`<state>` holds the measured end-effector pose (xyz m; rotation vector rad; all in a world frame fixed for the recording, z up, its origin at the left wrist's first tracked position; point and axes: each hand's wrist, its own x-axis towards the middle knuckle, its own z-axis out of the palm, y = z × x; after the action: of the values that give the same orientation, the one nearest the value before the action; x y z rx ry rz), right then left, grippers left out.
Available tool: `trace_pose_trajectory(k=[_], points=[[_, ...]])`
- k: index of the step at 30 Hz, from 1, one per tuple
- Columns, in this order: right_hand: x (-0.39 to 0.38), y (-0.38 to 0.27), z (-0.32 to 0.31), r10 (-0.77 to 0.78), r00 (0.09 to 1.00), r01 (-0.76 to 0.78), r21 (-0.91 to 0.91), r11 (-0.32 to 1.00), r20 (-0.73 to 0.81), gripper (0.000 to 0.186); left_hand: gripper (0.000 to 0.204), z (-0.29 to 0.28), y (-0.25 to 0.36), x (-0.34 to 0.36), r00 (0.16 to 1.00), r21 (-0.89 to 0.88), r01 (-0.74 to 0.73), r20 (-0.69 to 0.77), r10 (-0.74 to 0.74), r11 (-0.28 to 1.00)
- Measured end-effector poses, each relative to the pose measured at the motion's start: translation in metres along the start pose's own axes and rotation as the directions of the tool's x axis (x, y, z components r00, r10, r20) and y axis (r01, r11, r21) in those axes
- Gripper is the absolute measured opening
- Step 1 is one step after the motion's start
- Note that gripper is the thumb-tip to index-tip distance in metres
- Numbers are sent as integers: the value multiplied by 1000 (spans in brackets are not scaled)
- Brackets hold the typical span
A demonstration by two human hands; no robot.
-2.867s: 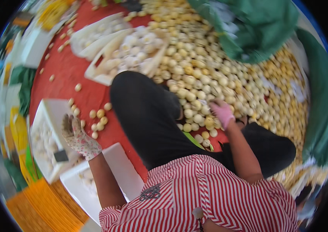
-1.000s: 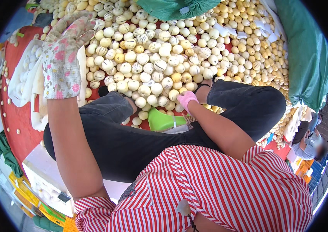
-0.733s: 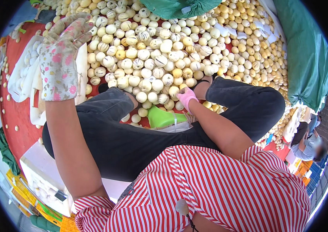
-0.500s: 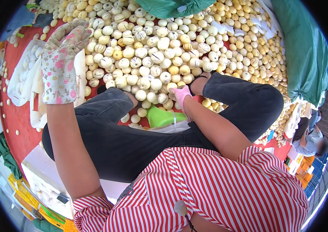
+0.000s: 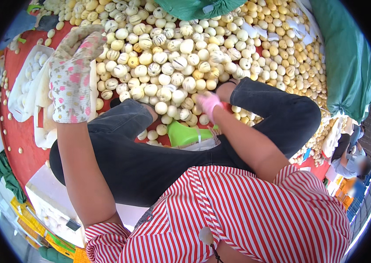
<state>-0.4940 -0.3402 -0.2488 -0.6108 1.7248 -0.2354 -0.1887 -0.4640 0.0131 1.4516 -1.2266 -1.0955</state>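
Note:
A wide pile of pepino melons [image 5: 168,68], round and cream to yellow, many with dark streaks, spreads before me. My left hand [image 5: 74,70], in a flowered fabric glove, hovers at the pile's left edge above a white plastic crate [image 5: 43,127]. Its fingers are curled round, and whatever they hold is hidden. My right hand [image 5: 209,104], in a pink glove, is at the pile's near edge between my feet; motion smears its fingers. A lime-green plastic piece [image 5: 186,135] lies just below it. One melon [image 5: 217,56] higher up the pile is blurred.
A second white crate [image 5: 23,90] holding wrapped round fruits stands farther left on the red ground sheet [image 5: 17,136]. Green cloth [image 5: 345,61] hangs at the right, and a green bag [image 5: 198,8] lies at the top. A person [image 5: 349,160] sits at far right.
My right hand has shifted slightly right and down, off the melon it was touching. Several melons near it sit differently. My left hand stays over the crate, its fingers a little more curled.

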Motion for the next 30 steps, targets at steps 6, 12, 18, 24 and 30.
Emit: trace_pose_trajectory(k=[6,12,18,24,30], points=[[-10,-11,37,-3,970,-136,-555,821,-243,52,26,31,-9,15,996,10,-63,65,62,998],[-25,-26,78,203,928,-316,-375,872,-311,65,24,15,-6,12,993,130,-116,49,111,985],[8,20,55,-92,936,81,-46,996,-341,74,23,29,19,-3,967,315,-247,15,255,916],[-5,-20,-16,-61,823,-422,680,600,565,52,23,48,38,-1,960,687,-211,11,281,695],[-61,-98,-14,-409,690,-277,739,614,598,57,30,32,4,11,989,282,-150,29,148,947]])
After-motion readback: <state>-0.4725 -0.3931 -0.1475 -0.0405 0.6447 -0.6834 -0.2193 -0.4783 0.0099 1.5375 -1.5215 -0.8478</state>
